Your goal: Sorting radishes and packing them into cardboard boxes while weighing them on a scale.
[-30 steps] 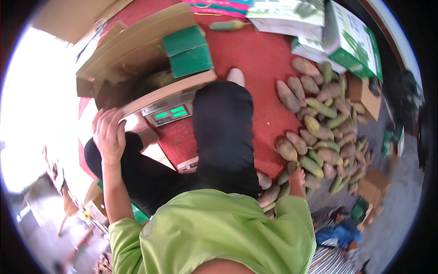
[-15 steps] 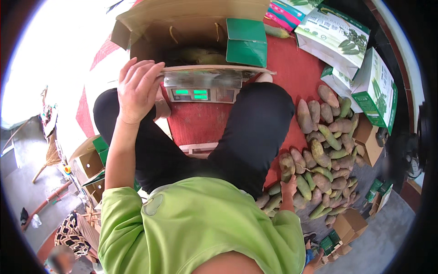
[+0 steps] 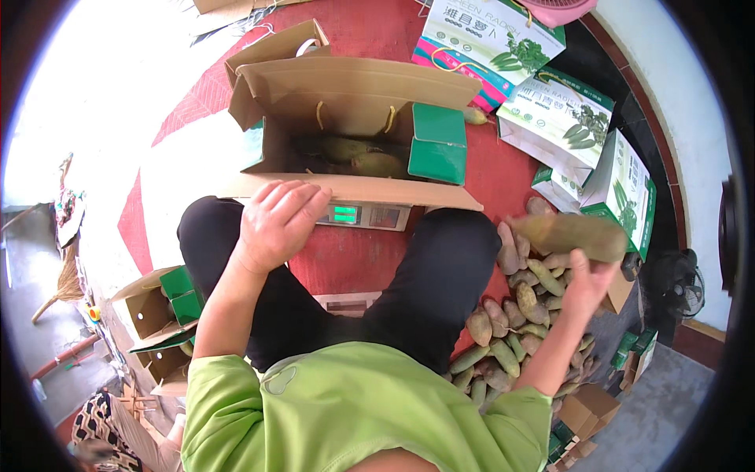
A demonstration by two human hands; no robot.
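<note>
My right hand is raised over the pile at the right, gripping a large green radish that is smeared by motion. My left hand holds the near flap of an open cardboard gift box, fingers together over its edge. Inside the box lie several radishes, partly in shadow. Beneath the box is a digital scale with a lit green display, part of it covered by the flap and my left hand.
A heap of radishes lies beside my right leg. Printed white and green gift boxes stand at the far right, near a black fan. Open cartons sit at the left. Another person is at the lower left.
My right hand has lifted a radish from the heap and moved up and forward with it. My left hand stays at the flap. The view has shifted, showing more of the box's inside.
</note>
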